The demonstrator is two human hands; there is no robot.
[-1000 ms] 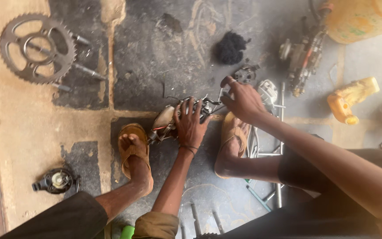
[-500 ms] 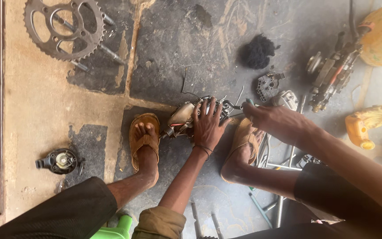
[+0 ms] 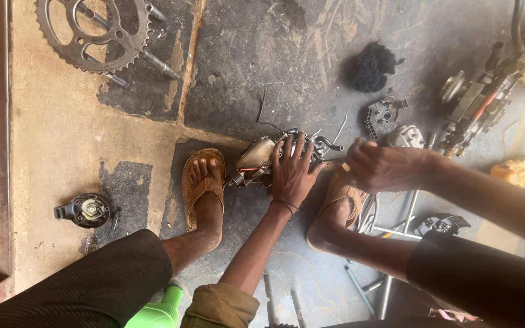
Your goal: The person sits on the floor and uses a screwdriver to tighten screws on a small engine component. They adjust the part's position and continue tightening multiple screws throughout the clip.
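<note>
The dirty grey concrete floor (image 3: 262, 54) is being used as the work place. A small grey metal engine part with wires (image 3: 261, 161) is being kept between two feet in brown sandals, its long side running left to right. It is being pressed down by the left hand (image 3: 291, 173), fingers spread flat on top. The right hand (image 3: 379, 165) is being held just beside its right end, fingers curled closed; what is being gripped cannot be told.

Around the motor assembly (image 3: 262, 159) I count two hands: a left hand (image 3: 291, 173) and a right hand (image 3: 379, 165). Two sandals, one (image 3: 202, 179) left of it, one (image 3: 344, 191) right. One toothed sprocket (image 3: 94, 27) up-left, one black fibre clump (image 3: 369, 65) up-right, one round part (image 3: 85, 210) down-left.
</note>
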